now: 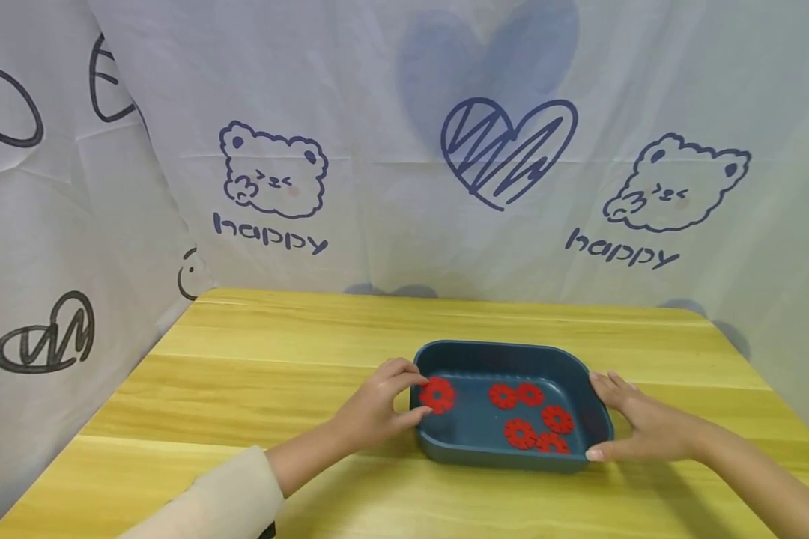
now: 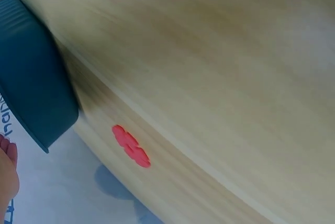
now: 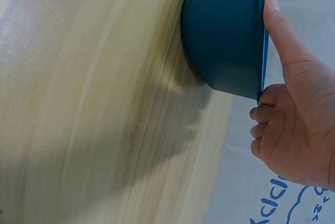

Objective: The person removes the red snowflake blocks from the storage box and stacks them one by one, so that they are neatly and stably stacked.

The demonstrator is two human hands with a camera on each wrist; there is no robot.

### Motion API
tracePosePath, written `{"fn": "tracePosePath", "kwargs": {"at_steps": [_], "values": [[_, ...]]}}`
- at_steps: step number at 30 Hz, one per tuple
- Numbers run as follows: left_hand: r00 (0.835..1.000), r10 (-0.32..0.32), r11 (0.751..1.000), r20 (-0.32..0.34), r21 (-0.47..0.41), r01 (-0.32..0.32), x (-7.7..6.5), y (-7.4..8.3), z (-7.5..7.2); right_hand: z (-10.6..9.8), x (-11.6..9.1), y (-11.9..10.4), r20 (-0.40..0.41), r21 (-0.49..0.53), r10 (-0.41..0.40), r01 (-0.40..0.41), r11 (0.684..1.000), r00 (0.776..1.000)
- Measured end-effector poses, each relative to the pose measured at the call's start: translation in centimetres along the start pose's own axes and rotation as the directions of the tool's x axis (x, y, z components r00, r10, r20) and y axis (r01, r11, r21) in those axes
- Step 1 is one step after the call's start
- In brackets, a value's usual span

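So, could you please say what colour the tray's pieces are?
The pieces are red, shown best in the head view.

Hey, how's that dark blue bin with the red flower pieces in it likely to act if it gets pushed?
The bin probably keeps its shape, since its walls look smooth and its rim unbent. It seems unlikely to tip, being wide and low. The red pieces inside might slide about, as they lie scattered across its broad floor.

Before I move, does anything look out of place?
Yes: the left wrist view shows a red flower outside the box, against the table. That looks odd because the head view shows the flowers only within the box's outline.
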State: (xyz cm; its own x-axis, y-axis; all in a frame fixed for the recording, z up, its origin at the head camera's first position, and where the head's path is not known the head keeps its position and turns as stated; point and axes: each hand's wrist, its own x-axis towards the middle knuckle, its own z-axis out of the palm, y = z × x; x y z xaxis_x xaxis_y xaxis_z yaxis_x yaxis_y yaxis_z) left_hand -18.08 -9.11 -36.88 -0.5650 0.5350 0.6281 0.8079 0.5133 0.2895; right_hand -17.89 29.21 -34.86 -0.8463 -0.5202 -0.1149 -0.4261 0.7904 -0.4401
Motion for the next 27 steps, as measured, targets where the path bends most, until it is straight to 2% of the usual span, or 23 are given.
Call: {"fn": "tracePosePath", "kwargs": {"at_steps": [7,13,21,27], "values": [[0.999,-0.014,1.0,-0.042,-0.013,0.013,-1.0,-0.6,-0.4,0.0,0.0,-0.1,0.003,0.003,0.004,-0.004,1.0,1.0],[0.998,-0.007,1.0,-0.068,0.009,0.007,-1.9,-1.2,-0.9,-0.1,0.0,-0.2,0.011,-0.009,0.015,-0.015,1.0,1.0],[0.995,-0.051,0.998,-0.09,0.038,0.055,-3.1,-2.3,-2.0,-0.2,0.1,-0.2,0.006,-0.002,0.003,-0.003,1.0,1.0],[0.991,-0.113,0.992,-0.065,0.04,0.116,-4.6,-3.1,-2.6,-0.3,0.0,-0.2,0.009,0.001,0.004,-0.004,1.0,1.0]]}}
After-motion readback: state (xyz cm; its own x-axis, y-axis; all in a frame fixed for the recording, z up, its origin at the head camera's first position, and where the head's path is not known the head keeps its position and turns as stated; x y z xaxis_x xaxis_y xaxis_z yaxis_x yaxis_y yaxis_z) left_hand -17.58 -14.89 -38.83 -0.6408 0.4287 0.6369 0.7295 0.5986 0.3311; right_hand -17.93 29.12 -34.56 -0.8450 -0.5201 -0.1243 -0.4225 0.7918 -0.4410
